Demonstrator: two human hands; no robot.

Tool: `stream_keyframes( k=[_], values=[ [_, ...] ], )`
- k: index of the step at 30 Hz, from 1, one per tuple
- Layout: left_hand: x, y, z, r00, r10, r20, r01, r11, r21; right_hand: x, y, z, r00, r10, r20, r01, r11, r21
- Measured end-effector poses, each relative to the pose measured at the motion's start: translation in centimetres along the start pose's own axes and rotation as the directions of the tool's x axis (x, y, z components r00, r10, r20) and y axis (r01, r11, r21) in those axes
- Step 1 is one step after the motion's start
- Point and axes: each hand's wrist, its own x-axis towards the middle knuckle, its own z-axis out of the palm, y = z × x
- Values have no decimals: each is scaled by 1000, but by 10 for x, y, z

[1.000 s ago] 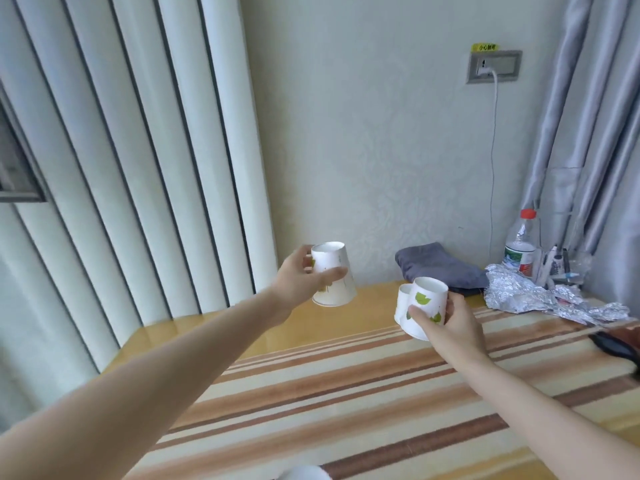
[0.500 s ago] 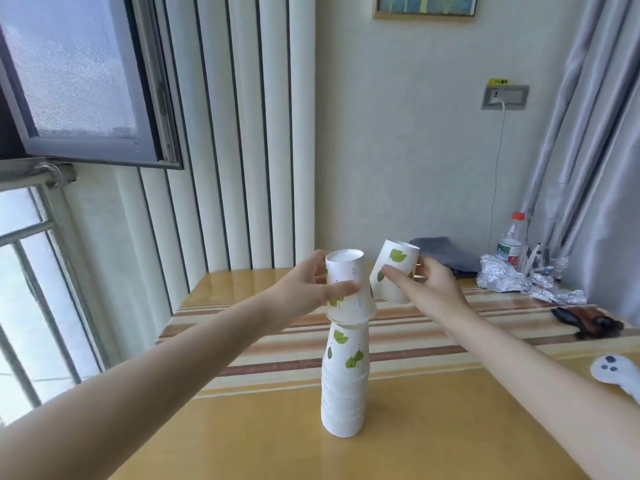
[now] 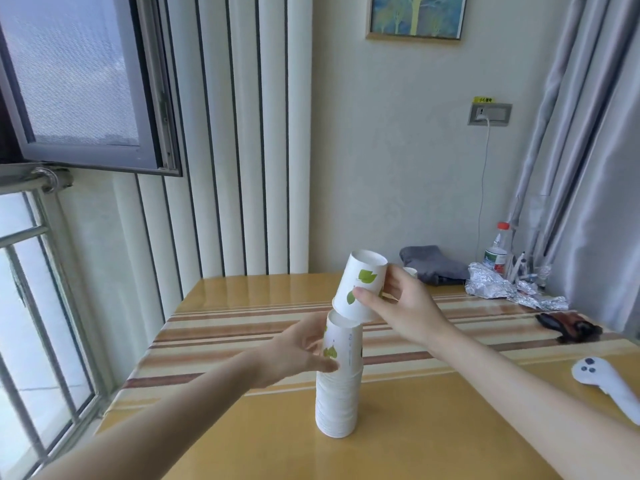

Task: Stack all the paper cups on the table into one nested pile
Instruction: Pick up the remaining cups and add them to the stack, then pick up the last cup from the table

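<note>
A tall pile of upside-down white paper cups (image 3: 337,393) with green leaf prints stands on the yellow table (image 3: 398,427). My left hand (image 3: 298,348) grips the pile near its top, thumb in front and fingers behind. My right hand (image 3: 405,303) holds one upside-down leaf-print cup (image 3: 362,284), tilted, its rim just over the top of the pile and touching it on the right side. Part of another white cup (image 3: 411,270) peeks out behind my right hand.
A striped cloth (image 3: 242,327) runs across the far half of the table. At the back right lie a grey folded cloth (image 3: 434,266), crumpled foil (image 3: 502,285), a water bottle (image 3: 497,249) and a dark object (image 3: 568,327). A white controller (image 3: 606,379) lies at the right edge.
My left hand has set its cup on the pile and slid down to grip the pile. My right hand has carried its cup over the pile's top.
</note>
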Motion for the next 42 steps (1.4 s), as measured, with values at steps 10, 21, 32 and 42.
stream_keyframes(
  k=[10, 21, 32, 42],
  values=[
    [4, -16, -43, 974, -85, -211, 15, 950, -312, -26, 51, 30, 976, 103, 194, -95, 994, -49],
    [110, -13, -58, 942, -141, -305, -49, 842, -537, 85, 93, -47, 929, 307, -208, -324, 945, -52],
    [177, -44, -33, 982, 102, 161, -2, 850, -527, 221, 254, -85, 758, 428, -493, -535, 840, -93],
    [166, -26, -60, 995, 74, 67, -46, 935, -351, 276, 294, -74, 724, 345, -598, -550, 812, -197]
  ],
)
